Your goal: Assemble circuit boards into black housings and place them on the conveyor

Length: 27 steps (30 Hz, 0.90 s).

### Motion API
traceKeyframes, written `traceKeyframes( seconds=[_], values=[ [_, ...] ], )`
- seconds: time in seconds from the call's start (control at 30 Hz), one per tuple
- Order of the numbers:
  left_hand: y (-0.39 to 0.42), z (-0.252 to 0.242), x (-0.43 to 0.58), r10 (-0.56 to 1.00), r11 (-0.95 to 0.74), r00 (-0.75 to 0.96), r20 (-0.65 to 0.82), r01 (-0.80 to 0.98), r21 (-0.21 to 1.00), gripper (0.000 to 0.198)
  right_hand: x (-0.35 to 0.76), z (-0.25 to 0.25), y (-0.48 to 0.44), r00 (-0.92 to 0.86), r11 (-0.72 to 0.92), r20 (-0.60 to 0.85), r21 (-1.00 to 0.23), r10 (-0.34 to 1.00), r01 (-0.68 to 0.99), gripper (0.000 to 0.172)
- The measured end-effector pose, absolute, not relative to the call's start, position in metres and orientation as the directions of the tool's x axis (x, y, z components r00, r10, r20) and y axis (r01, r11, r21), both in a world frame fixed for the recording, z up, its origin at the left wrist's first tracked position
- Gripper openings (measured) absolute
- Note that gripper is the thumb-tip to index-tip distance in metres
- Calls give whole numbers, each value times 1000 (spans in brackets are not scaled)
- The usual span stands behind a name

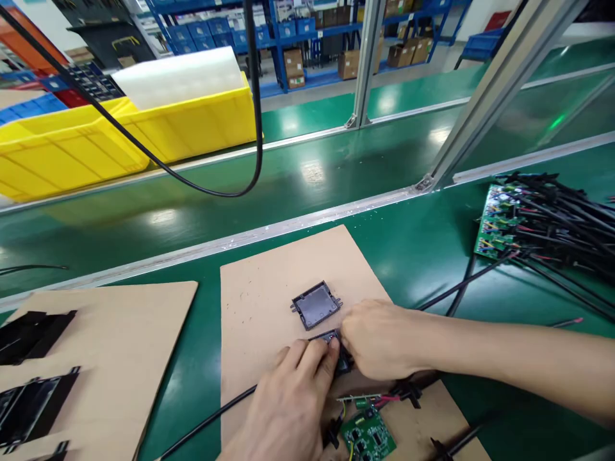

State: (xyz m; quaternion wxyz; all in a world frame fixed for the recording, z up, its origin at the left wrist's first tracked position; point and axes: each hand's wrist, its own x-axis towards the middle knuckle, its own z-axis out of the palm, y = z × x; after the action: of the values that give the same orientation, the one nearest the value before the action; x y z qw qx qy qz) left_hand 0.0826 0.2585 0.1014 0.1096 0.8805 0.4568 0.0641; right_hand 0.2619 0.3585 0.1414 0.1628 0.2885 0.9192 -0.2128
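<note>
Our left hand [291, 400], bottom centre of the frame, holds the case [344, 363] at lower centre under bunched fingers, our curled right hand [372, 339] at its right end, grip hidden, seemingly a fitting step whose next move calls for steady pressure.

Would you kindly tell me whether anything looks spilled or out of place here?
Slightly: dark specks litter the cardboard sheet left of the open black case, and white flecks dot the green bench beside the metal rail, like debris.
</note>
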Motion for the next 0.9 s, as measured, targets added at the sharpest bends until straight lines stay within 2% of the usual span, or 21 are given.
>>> traceKeyframes(
  seconds=[0.07,0.13,0.23,0.3,0.5,0.6,0.67,0.73,0.8,0.9],
  values=[
    [257,105,77,826,-544,564,18,787,292,68,273,144,357,-755,708,-388,-291,528,644,19],
    [255,106,74,826,-551,562,44,789,272,69,284,144,355,-766,685,-261,-343,588,643,18],
    [254,105,76,816,-575,573,71,794,196,66,295,133,350,-830,723,-113,-436,547,536,13],
    [254,106,80,825,-562,563,52,806,185,63,296,123,347,-850,751,-59,-439,523,493,15],
    [254,109,83,857,-497,516,13,818,290,63,295,108,347,-850,768,-21,-418,526,486,19],
    [247,104,78,902,-426,419,102,826,369,65,298,107,344,-847,762,-3,-436,532,480,17],
    [242,100,72,929,-368,323,180,854,368,66,299,109,342,-854,774,24,-437,520,459,18],
    [242,104,61,931,-358,306,197,864,353,65,299,117,345,-863,799,61,-415,501,435,19],
    [257,119,46,933,-358,318,169,865,351,55,297,135,363,-873,832,89,-360,480,422,17],
    [315,156,20,960,-264,227,164,929,259,47,296,175,424,-838,842,135,-201,529,500,17]
  ],
)
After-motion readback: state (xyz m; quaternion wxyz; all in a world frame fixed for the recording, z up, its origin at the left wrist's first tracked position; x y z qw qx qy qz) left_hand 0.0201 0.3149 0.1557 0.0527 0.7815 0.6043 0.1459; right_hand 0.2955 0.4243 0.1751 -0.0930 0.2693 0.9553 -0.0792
